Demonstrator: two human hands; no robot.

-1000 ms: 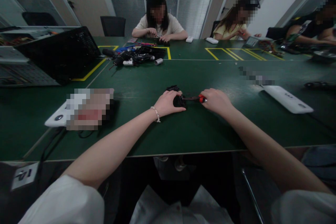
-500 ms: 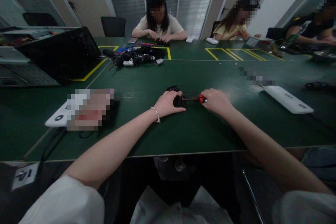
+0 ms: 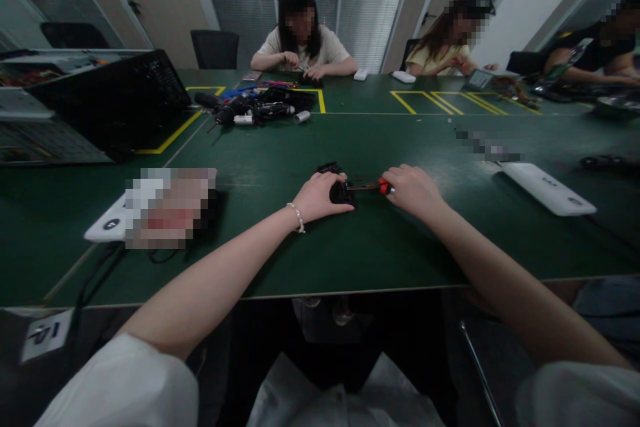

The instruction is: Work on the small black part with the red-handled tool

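Note:
On the green table in front of me, my left hand (image 3: 321, 195) is wrapped round a small black part (image 3: 342, 193), pressing it against the tabletop. The palm and fingers cover some of the part, so its exact kind cannot be made out. A screwdriver (image 3: 384, 186) with a red and black handle is gripped in my right hand (image 3: 411, 185). Its thin shaft lies almost level and points left, with the tip at the right side of the black part. Where exactly the tip touches is too small to tell.
A white power bank (image 3: 105, 223) with a blurred item on it lies left, another white power bank (image 3: 550, 188) right. An open computer case (image 3: 115, 103) stands far left. Tools and cables, including a drill (image 3: 227, 113), lie beyond. Co-workers sit across the table.
Both hands stay in nearly the same place, still on the black part and the screwdriver. The whole view has shifted very slightly.

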